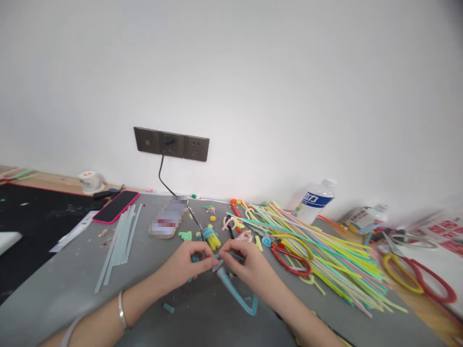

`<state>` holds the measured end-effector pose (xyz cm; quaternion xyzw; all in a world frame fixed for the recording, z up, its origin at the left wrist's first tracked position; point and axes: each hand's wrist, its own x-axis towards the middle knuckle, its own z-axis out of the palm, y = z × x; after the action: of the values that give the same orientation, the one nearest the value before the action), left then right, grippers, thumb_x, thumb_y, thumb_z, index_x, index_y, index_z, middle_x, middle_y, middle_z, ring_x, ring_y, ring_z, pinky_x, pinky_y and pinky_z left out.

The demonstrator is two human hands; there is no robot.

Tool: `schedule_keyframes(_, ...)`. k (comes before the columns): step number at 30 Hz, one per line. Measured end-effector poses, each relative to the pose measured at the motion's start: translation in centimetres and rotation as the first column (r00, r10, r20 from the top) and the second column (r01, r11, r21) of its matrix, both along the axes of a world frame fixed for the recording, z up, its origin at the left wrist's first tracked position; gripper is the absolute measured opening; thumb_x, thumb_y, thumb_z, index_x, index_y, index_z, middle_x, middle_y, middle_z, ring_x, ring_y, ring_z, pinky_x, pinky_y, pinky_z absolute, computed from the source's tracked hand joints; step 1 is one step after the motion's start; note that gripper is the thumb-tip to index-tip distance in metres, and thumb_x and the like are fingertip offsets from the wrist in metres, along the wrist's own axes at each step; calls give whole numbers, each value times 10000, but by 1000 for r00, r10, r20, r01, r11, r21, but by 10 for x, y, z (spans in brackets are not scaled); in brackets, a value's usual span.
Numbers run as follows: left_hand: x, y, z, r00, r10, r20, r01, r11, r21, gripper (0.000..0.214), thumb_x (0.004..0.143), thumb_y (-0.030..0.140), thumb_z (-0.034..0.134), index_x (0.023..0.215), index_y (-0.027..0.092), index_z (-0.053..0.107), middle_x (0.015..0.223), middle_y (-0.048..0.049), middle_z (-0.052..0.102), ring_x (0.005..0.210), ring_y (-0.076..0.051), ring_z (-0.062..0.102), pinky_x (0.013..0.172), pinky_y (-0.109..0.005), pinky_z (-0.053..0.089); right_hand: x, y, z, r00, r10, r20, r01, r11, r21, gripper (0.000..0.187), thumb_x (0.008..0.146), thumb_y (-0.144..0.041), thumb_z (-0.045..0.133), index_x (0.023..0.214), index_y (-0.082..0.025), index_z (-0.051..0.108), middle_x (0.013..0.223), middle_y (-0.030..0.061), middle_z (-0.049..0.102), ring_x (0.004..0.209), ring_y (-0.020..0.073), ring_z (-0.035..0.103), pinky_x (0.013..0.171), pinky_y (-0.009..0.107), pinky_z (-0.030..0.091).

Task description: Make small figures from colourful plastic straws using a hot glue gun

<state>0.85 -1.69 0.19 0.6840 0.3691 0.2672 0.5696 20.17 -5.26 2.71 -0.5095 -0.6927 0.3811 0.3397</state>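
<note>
Pinching one blue straw (237, 294) between them, left hand (184, 265) and right hand (249, 267) meet fingertip to fingertip over the grey table (65, 284). Red scissors (291, 260) just right, straw pile (325, 250) beyond, white bottle (314, 200) (blue label, unreadable) behind.

Pink-cased phone (115, 206) left on grey table (65, 284), clear strips (121, 241) beside it; red scissors (291, 259) by coloured straw pile (325, 250); white bottle (314, 201), wall sockets (171, 143).

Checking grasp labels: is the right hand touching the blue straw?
Touching. The head view shows the right hand pinching the upper end of the blue straw, with no gap; the left hand meets it there.
</note>
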Motion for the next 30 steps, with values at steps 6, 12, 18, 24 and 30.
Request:
schedule_keyframes(6,-1,-1,0,994,71,81,-74,997,37,341,851,459,616,708,149,612,618,53,486,457,-57,394,457,-188,340,-3,-2,-4,998,6,-63,-10,998,-64,324,891,-403,508,696,-163,608,565,-12,528,525,121,439,525,246,328)
schedule_keyframes(12,1,-8,4,969,164,183,-175,984,45,387,869,473,603,650,156,565,595,50,476,468,-62,403,475,-196,333,-14,-6,-11,932,75,-356,-175,950,-258,477,840,-610,587,742,-151,674,571,25,619,553,159,568,571,271,449)
schedule_keyframes(18,8,-18,0,942,221,252,-247,966,77,400,886,469,591,631,164,545,580,40,480,531,-87,442,542,-214,362,-21,-10,-17,893,167,-418,-289,925,-247,573,841,-684,557,773,-138,721,543,-1,570,510,116,497,567,253,402)
schedule_keyframes(24,5,-10,-3,952,221,210,-226,974,2,450,870,566,569,668,164,567,510,58,460,461,-73,379,503,-212,312,-7,0,-21,938,81,-338,-158,966,-207,591,863,-681,516,834,-131,730,510,-59,386,469,86,329,484,227,261)
schedule_keyframes(30,-3,3,1,996,81,36,-81,997,-9,438,835,581,586,766,153,649,523,61,474,435,-71,385,465,-203,330,5,3,-6,994,87,-65,-97,982,-164,404,907,-451,529,762,-136,736,577,-12,495,542,107,367,504,237,256)
